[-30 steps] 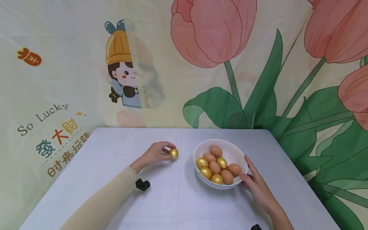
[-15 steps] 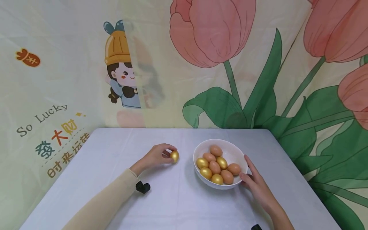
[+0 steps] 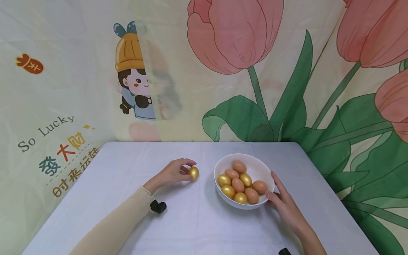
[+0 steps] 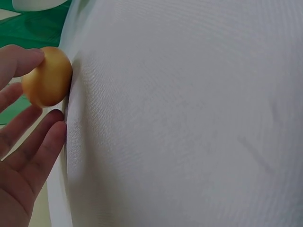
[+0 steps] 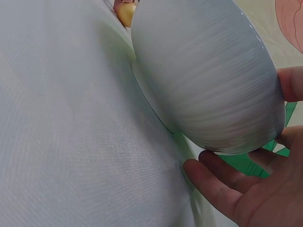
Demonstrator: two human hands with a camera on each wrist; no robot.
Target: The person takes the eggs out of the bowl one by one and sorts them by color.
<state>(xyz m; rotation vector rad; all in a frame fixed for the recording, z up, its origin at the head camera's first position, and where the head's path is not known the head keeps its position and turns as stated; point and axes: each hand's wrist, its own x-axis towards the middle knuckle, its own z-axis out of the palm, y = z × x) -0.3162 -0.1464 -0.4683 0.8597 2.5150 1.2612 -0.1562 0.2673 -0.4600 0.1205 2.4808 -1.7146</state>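
Note:
My left hand (image 3: 176, 170) is around a golden egg (image 3: 193, 173) that sits on the white table left of the bowl. Its thumb touches the egg, and in the head view the index finger arches just above the egg's top. In the left wrist view the other fingers (image 4: 45, 156) spread loosely below the egg (image 4: 52, 78). The right hand (image 3: 283, 203) holds a white bowl (image 3: 271, 170) at its right rim, thumb at the near edge and index finger farther back. Several brown eggs (image 3: 259, 187) and several golden eggs (image 3: 224, 180) lie in the bowl.
A white cloth covers the table (image 3: 172, 230). Behind it hangs a wall cloth (image 3: 178, 131) printed with tulips and a cartoon child. A black wrist mount (image 3: 158, 206) shows beside the left sleeve, and another black piece (image 3: 284, 251) at the bottom edge.
The left hand and golden egg have shifted slightly nearer and right, and the left fingers have loosened, the index finger lifting off the egg. The right hand and bowl have stayed put.

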